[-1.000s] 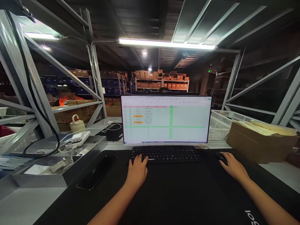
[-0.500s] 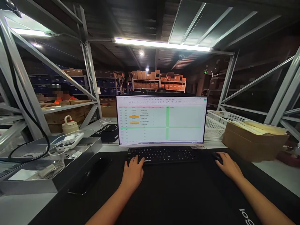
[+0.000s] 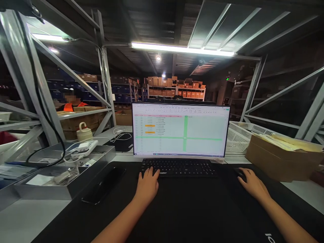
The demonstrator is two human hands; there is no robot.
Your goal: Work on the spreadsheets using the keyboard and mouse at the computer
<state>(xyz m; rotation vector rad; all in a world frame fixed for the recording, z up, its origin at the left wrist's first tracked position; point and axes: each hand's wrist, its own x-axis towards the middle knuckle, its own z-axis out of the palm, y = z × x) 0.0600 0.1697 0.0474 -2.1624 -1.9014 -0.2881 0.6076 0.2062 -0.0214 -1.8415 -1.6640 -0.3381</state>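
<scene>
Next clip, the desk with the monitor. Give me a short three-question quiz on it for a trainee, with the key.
1. Pick one: the right hand rests on A) a stapler, B) the mouse, C) a pen.
2. True or false: the cardboard box stands to the left of the monitor.
3. Fill the gap: the left hand has its fingers on the black ____.

Key: 1 B. 2 False, the box stands to the right of it. 3 keyboard.
</scene>
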